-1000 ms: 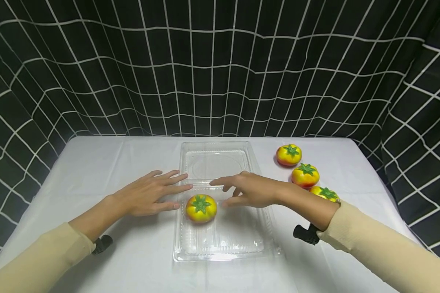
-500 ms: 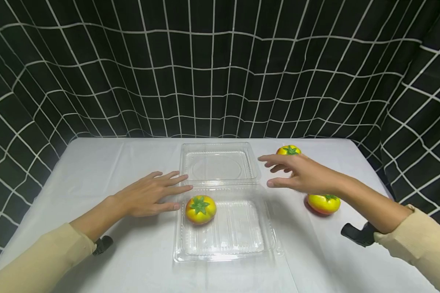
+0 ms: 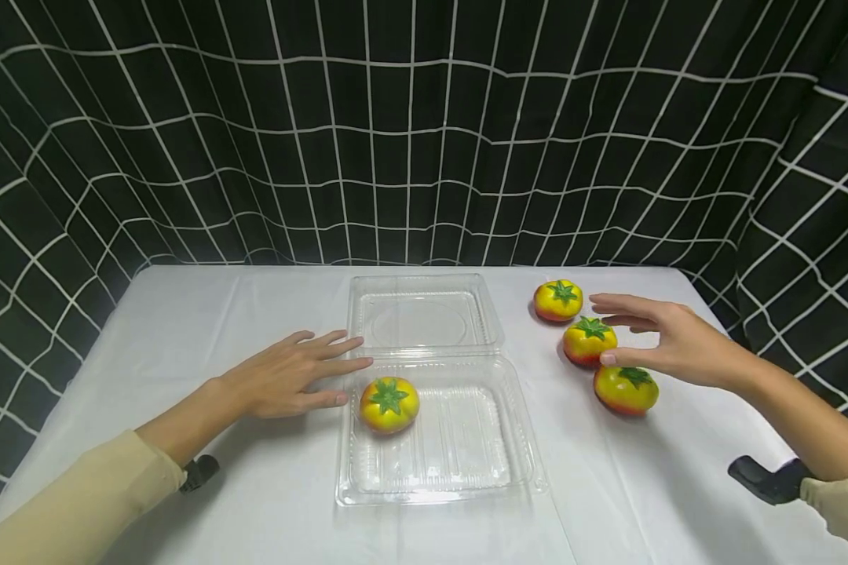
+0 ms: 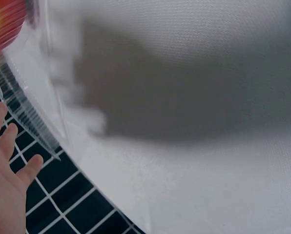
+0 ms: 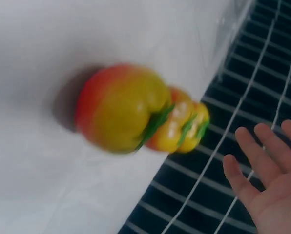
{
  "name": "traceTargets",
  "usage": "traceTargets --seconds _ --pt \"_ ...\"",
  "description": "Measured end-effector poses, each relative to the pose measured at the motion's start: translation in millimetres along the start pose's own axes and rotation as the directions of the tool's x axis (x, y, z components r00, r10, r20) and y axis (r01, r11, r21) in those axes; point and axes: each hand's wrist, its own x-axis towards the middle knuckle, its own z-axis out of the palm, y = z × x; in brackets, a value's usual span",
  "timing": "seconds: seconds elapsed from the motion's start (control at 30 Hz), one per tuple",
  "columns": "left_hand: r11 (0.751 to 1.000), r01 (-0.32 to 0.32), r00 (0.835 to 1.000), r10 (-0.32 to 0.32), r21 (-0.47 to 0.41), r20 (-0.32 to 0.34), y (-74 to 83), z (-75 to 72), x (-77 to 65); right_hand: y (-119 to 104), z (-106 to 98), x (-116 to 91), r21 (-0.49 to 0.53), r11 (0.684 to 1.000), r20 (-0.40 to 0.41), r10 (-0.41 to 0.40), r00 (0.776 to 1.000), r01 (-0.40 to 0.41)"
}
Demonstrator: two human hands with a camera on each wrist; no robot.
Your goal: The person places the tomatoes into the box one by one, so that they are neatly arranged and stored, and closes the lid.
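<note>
Walls (image 3: 517,420) of the unfolded clear clamshell (image 3: 459,447) likely keep one persimmon-like fruit (image 3: 389,406), at ten o'clock in its near half, from rolling; three matching fruits (image 3: 590,343) line the worktop (image 3: 184,345) between two and three o'clock, probably for easy reach. The left hand (image 3: 297,373), empty, spreads straight fingers (image 3: 346,366) at nine o'clock, perhaps steadying the rim (image 3: 342,451), contact unclear; the right hand (image 3: 671,339), loosely arched, hangs empty beside those fruits.
</note>
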Motion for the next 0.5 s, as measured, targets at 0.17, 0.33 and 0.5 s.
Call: traceTargets --seconds 0.17,0.33,0.5 --pt "1.0 0.004 1.0 -0.004 -0.003 -0.003 0.2 -0.2 -0.9 29 -4 -15 0.012 1.0 -0.068 0.023 0.997 -0.022" --pt "1.0 0.001 1.0 -0.001 0.0 -0.004 -0.2 -0.1 -1.4 59 5 -29 0.082 0.995 -0.073 0.067 0.995 -0.061" --pt "1.0 -0.005 1.0 0.005 0.008 -0.007 -1.0 1.2 -1.2 79 21 -40 0.149 0.987 -0.07 0.079 0.994 -0.068"
